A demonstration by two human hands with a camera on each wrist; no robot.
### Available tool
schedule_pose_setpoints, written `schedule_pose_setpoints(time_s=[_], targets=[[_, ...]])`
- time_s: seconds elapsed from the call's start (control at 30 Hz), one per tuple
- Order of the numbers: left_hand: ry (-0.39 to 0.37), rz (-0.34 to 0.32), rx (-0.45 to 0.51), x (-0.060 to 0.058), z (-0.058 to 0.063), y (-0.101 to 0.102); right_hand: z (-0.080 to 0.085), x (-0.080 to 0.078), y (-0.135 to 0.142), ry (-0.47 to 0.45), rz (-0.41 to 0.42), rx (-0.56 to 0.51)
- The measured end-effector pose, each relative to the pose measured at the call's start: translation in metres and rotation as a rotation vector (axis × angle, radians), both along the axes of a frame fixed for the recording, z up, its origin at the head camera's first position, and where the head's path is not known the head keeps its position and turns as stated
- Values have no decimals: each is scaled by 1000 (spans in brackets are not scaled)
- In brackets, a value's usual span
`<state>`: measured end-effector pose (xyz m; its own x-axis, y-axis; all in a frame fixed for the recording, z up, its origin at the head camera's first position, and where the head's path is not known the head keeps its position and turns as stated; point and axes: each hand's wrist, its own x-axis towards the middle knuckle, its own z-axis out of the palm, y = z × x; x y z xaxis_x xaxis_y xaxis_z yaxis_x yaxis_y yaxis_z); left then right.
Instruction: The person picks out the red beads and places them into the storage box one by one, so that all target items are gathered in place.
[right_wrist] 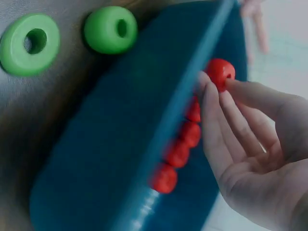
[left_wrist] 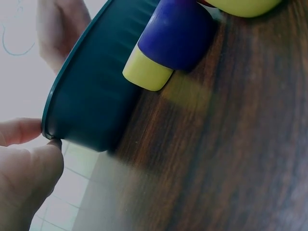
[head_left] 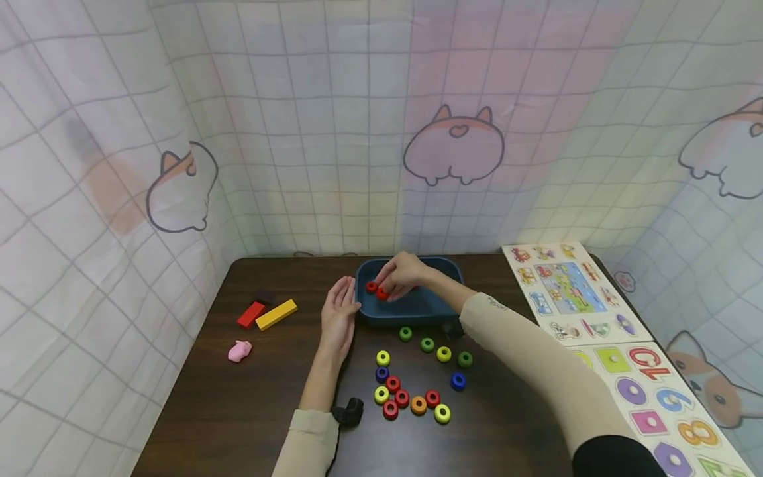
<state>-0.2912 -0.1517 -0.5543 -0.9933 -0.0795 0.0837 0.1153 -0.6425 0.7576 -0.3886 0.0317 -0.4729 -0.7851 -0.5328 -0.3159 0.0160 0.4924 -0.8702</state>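
1. rings on the table, fourteen by count: four red rings point(head_left: 402, 398), four yellow rings point(head_left: 442, 415), three green rings point(head_left: 427, 344), two blue rings point(head_left: 457, 381), one orange ring point(head_left: 418, 405). all lie nearer the person than the right fingers, outside the tray point(head_left: 408, 321).
2. in the tray, four more red ones show in a row point(right_wrist: 176, 154), just beside the right fingers, plus one held ring point(right_wrist: 221, 73).
3. the right hand point(head_left: 406, 275) reaches over the tray's near wall, wrist bent, arm crossing inward.
4. its thumb and fingertips pinch the held ring, which sits right at their tips, inside the tray.
5. the left hand point(head_left: 338, 318) stands at the tray's left end, fingers straight and close together, thumb apart; thumb and a fingertip touch the rim.
6. well left of the left fingers: three blocks point(head_left: 276, 315) and one pink pig point(head_left: 240, 351).
7. well right of the right fingers: two puzzle boards point(head_left: 536, 306).
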Motion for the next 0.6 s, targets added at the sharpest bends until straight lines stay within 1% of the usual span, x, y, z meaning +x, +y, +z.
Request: schedule_pose_setpoints(time_s=[0.03,0.17,0.27,0.37,0.43,0.5,0.6], targets=[[-3,6,-2,-1,-2,0,-6,-1,-3,10,-17,4],[13,-1,-8,0,-2,1,-23,0,-12,48,-65,19],[20,-7,-17,0,-1,1,-26,4,-13,59,-77,23],[17,-9,-21,-1,0,1,-19,9,-9,113,-58,38],[14,-7,-18,-1,0,1,-10,15,-4,160,-27,34],[11,-5,-14,-1,0,0,0,25,2,212,11,20],[7,-6,-9,-1,1,0,12,45,10,256,76,-16]])
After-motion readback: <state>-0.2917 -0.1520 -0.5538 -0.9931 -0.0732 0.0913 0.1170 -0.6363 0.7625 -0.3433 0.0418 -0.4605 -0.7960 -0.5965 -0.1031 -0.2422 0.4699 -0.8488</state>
